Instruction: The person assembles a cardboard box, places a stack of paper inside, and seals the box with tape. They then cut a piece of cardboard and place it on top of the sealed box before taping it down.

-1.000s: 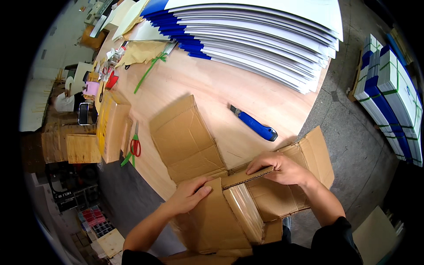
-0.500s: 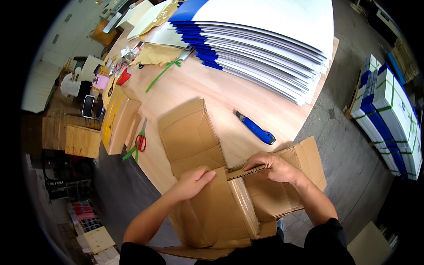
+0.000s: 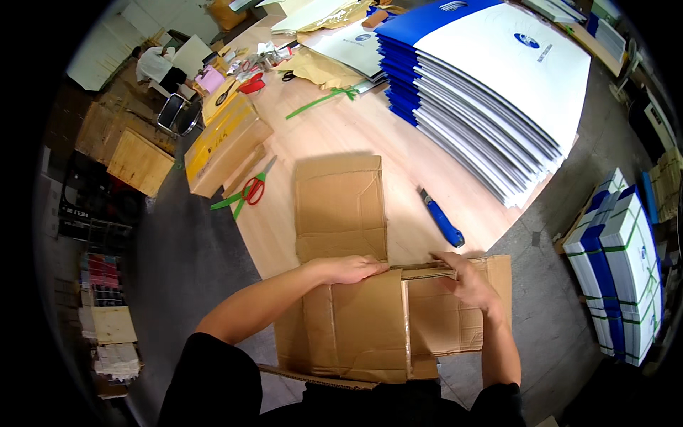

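A brown cardboard box [image 3: 366, 327], partly folded with its flaps spread, lies in front of my body at the table's near edge. My left hand [image 3: 352, 269] is at the top edge of its middle panel, thumb and fingers closed along the edge. With my right hand [image 3: 469, 283] I grip a narrow flap on the right side, the fingers partly behind it. One large flap [image 3: 340, 203] stretches away over the table, and another [image 3: 491, 302] sticks out to the right. A blue box cutter [image 3: 442, 219] rests beyond my right hand.
On the wooden table [image 3: 320, 142] are scissors [image 3: 252, 191], a taped carton [image 3: 226, 146], a green strap [image 3: 313, 105] and a tall stack of white-and-blue folders [image 3: 484, 107]. Strapped bundles [image 3: 619, 256] stand on the floor at right. Another person [image 3: 156, 67] is far left.
The view has swung, shifting the table things right. My left hand has moved from the panel's face to its top edge; the box now sits straighter before me. My right hand keeps the flap.
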### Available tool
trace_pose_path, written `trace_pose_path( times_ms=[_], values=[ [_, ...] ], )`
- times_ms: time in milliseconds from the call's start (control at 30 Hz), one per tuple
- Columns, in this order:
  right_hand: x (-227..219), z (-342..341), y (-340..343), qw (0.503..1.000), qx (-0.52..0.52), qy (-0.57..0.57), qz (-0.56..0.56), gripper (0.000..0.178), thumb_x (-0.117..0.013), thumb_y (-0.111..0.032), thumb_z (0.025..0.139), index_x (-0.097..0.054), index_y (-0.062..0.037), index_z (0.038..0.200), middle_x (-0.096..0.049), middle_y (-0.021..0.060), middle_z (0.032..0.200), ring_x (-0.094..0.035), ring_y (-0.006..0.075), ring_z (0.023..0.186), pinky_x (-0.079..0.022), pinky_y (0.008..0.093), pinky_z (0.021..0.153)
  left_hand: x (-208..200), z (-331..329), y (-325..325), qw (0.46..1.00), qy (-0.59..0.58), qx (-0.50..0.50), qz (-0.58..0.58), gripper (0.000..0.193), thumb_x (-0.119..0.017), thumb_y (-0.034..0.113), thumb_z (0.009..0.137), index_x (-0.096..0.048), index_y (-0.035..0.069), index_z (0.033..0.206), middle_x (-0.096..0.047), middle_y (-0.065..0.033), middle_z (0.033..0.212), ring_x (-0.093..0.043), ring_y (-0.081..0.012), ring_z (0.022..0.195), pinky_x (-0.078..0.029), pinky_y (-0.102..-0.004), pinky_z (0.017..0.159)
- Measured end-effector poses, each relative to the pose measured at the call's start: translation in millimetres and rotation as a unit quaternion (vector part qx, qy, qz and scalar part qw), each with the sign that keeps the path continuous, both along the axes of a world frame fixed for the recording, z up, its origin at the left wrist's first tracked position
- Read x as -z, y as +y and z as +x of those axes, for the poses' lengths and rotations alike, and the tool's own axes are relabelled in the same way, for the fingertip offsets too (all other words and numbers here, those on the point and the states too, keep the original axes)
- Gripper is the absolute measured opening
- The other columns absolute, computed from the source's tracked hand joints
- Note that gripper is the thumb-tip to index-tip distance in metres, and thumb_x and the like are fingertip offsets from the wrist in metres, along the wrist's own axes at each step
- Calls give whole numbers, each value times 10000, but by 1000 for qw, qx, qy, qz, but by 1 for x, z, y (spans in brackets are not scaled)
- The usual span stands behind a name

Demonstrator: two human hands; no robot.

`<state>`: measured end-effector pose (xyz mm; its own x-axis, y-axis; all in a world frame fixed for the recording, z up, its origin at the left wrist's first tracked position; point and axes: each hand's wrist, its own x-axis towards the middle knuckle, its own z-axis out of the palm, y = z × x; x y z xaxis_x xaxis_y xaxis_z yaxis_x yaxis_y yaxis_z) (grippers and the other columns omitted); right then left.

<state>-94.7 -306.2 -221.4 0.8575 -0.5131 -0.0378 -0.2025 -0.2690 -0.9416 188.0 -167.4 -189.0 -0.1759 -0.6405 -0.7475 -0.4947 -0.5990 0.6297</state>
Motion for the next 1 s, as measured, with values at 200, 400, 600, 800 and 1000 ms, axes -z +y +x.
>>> trace_pose_path(
  times_ms=[200, 400, 600, 800, 1000],
  values=[
    [-143, 14, 15, 976, 125, 6, -179, 378, -670, -68, 872, -599, 32, 1229, -644, 219, 1199, -622, 370, 1096, -484, 443, 973, 9, -8, 8, 997, 42, -51, 28, 599, -422, 488, 1039, -572, -12, 1334, -567, -153, 1369, -510, -271, 1258, -386, -343, 1062],
    [-81, 96, 97, 930, -58, 46, -360, 397, -666, -390, 912, -626, -3, 992, -652, 170, 963, -643, 325, 878, -522, 427, 774, 40, -5, 5, 984, 88, -153, -4, 340, -473, 279, 1029, -638, 9, 1152, -646, -100, 1157, -570, -193, 1122, -434, -332, 1001],
    [-49, 110, 109, 884, -84, 114, -444, 427, -651, -477, 904, -598, -59, 832, -619, 109, 797, -641, 275, 761, -518, 383, 672, 11, 45, 15, 942, 133, -165, -261, 276, -485, 204, 1046, -656, 4, 1127, -685, -77, 1104, -623, -162, 1069, -481, -309, 960],
    [-57, 109, 111, 895, -109, 118, -415, 439, -628, -480, 924, -602, -47, 856, -626, 123, 813, -657, 313, 739, -529, 421, 661, -15, 42, 142, 880, -229, -22, -415, 552, -574, 582, 928, -627, 186, 1309, -706, -123, 1104, -676, -326, 1007, -528, -440, 840],
    [-59, 111, 100, 899, -163, 188, -360, 496, -560, -527, 954, -612, -37, 894, -668, 171, 859, -680, 350, 789, -531, 455, 667, -6, 21, 132, 898, -270, -55, -343, 749, -552, 768, 824, -633, 165, 1262, -727, -129, 931, -693, -348, 902, -528, -471, 768]
  ],
)
